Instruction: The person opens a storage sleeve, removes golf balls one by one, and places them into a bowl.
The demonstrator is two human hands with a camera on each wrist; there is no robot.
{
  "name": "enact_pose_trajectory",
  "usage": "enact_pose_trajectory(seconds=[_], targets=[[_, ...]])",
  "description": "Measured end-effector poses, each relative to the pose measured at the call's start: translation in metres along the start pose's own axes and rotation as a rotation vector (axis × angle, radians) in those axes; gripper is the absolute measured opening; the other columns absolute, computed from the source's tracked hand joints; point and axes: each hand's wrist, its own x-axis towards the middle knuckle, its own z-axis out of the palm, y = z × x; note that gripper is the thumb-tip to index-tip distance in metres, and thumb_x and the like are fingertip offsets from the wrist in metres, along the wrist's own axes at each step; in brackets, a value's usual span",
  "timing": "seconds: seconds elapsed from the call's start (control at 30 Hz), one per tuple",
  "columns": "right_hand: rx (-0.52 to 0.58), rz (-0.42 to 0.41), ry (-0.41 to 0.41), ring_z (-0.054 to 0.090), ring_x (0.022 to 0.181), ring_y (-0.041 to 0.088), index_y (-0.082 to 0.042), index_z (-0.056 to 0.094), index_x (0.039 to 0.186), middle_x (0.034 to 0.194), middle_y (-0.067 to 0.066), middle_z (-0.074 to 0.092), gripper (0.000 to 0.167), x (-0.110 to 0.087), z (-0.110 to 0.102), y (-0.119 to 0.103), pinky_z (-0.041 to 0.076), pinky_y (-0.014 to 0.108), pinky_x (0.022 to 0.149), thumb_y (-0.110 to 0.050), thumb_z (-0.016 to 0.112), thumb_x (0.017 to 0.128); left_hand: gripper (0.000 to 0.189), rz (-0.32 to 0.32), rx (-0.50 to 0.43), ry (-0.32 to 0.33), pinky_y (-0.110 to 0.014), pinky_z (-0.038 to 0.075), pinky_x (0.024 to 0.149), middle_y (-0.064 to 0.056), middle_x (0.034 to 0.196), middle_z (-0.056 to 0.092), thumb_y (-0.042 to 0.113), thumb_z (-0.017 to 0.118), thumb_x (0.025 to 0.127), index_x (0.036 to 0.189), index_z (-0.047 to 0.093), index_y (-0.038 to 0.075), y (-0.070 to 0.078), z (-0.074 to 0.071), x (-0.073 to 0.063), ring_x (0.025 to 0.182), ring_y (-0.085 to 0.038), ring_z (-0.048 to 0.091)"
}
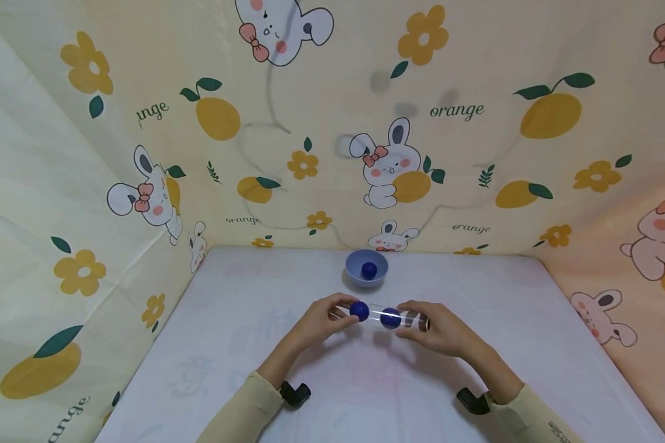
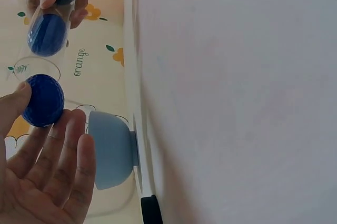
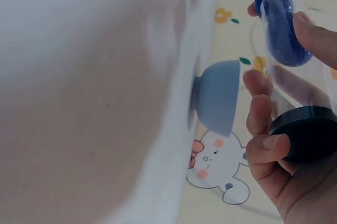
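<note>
My left hand [image 1: 317,324] pinches a blue dimpled golf ball [image 2: 45,100] between thumb and fingertips, right at the open mouth of a clear plastic tube [image 3: 284,90]. In the head view the tube lies nearly level over the table. Inside it sits a second blue golf ball [image 1: 390,317], partway along. My right hand [image 1: 443,327] grips the tube near its other end, which has a black cap [image 3: 308,133], visible in the right wrist view.
Behind the hands, a light blue bowl [image 1: 354,278] stands on the white table [image 1: 244,283], holding another blue ball [image 1: 369,271]. A printed cloth [image 1: 321,111] with rabbits and oranges rises beyond the table's far edge and along both sides.
</note>
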Motion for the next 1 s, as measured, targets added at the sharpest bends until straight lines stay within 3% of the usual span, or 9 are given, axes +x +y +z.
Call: enact_pose_trajectory(seconds=[0.5, 0.7, 1.0], targets=[[0.019, -0.027, 0.007, 0.057, 0.075, 0.012, -0.015, 0.073, 0.137, 0.098, -0.007, 0.068, 0.057, -0.003, 0.005, 0.007, 0.049, 0.025, 0.061, -0.052, 0.083, 0.093, 0.040, -0.011, 0.020, 0.111, -0.035, 0.061, 0.087, -0.001, 0.130, 0.073, 0.035, 0.078, 0.101, 0.137, 0.069, 0.021, -0.007, -0.004, 0.014, 0.104, -0.017, 0.071], [0.041, -0.048, -0.009, 0.060, 0.075, 0.012, -0.014, 0.072, 0.137, 0.100, -0.005, 0.072, 0.057, -0.005, 0.004, 0.006, 0.050, 0.025, 0.061, -0.050, 0.081, 0.095, 0.040, -0.031, 0.033, 0.118, -0.033, 0.061, 0.082, -0.003, 0.132, 0.073, 0.035, 0.078, 0.101, 0.137, 0.069, 0.021, -0.004, -0.006, 0.024, 0.105, -0.017, 0.071], [0.044, -0.033, -0.027, 0.060, 0.074, 0.010, -0.014, 0.071, 0.139, 0.103, -0.005, 0.074, 0.057, -0.006, 0.004, 0.006, 0.051, 0.025, 0.061, -0.051, 0.080, 0.096, 0.043, -0.006, 0.044, 0.137, -0.032, 0.061, 0.080, -0.005, 0.132, 0.073, 0.036, 0.077, 0.102, 0.140, 0.068, 0.018, -0.003, -0.009, 0.037, 0.104, -0.020, 0.071]])
